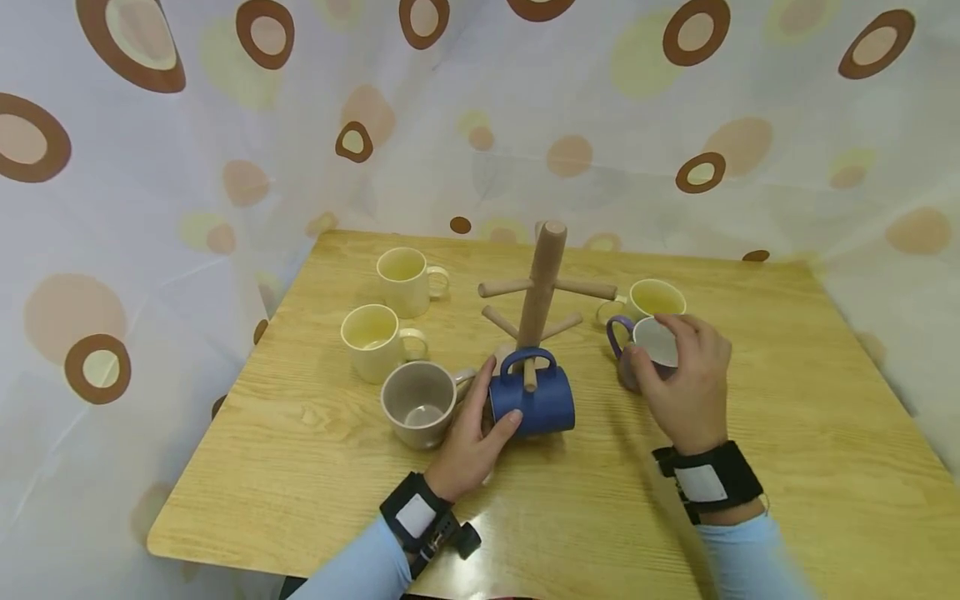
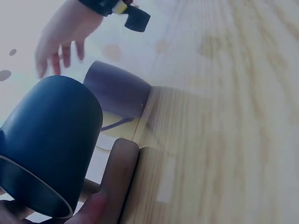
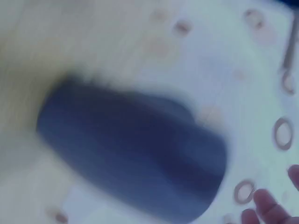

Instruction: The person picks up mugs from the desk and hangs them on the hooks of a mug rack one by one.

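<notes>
A blue mug [image 1: 543, 404] lies sideways on a lower peg of the wooden mug tree [image 1: 542, 292], its handle on top. My left hand [image 1: 465, 442] holds this mug near its rim, thumb on its side; some fingers are hidden. The left wrist view shows the mug [image 2: 51, 135] beside the wooden base [image 2: 119, 172]. At the right stands a purple mug [image 1: 651, 354], upright, handle to the left. My right hand [image 1: 690, 387] is over its rim, fingers spread and bent. In the left wrist view these fingers hang apart from the purple mug [image 2: 117, 88].
A grey mug [image 1: 420, 408] stands beside my left hand. Two pale yellow mugs [image 1: 372, 346] are at the left; another yellow mug [image 1: 658, 296] is behind the purple one. The tree's bare upper pegs stick out sideways. A patterned curtain [image 1: 570, 100] hangs behind the wooden table [image 1: 300, 467].
</notes>
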Available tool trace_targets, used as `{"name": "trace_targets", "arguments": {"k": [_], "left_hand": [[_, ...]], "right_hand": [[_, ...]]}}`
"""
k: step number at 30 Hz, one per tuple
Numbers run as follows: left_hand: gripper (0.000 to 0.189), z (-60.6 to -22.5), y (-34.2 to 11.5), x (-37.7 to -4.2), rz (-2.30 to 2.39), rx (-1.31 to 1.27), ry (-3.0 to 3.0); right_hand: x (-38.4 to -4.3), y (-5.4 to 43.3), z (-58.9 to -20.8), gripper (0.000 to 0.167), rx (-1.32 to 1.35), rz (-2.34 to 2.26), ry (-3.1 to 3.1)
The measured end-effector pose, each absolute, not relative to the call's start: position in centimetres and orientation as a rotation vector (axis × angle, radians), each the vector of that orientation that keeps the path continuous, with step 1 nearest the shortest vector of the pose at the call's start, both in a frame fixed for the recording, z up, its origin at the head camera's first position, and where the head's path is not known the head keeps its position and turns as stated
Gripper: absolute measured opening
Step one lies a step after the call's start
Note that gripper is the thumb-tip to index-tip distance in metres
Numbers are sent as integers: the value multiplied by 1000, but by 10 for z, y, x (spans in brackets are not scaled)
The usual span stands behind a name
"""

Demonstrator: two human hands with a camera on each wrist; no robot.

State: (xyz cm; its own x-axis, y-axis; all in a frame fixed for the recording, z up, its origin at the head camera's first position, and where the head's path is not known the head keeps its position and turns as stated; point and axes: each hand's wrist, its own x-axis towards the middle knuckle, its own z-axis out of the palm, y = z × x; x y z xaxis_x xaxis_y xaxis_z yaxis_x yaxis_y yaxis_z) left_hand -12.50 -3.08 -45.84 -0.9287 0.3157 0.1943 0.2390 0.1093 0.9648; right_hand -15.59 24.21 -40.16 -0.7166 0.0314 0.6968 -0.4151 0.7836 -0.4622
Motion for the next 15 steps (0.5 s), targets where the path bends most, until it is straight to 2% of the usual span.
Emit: {"name": "trace_targets", "arguments": {"k": [7, 11, 15], "left_hand": [[73, -458, -34, -126, 1982, 605, 2278], [73, -460, -34, -126, 1956, 609, 2255], [73, -460, -33, -127, 1971, 620, 2251]], "right_hand": [[-180, 264, -422, 69, 88, 571, -2502], [-183, 264, -438, 71, 91, 553, -2536], [-185, 264, -437, 74, 131, 489, -2543]]}}
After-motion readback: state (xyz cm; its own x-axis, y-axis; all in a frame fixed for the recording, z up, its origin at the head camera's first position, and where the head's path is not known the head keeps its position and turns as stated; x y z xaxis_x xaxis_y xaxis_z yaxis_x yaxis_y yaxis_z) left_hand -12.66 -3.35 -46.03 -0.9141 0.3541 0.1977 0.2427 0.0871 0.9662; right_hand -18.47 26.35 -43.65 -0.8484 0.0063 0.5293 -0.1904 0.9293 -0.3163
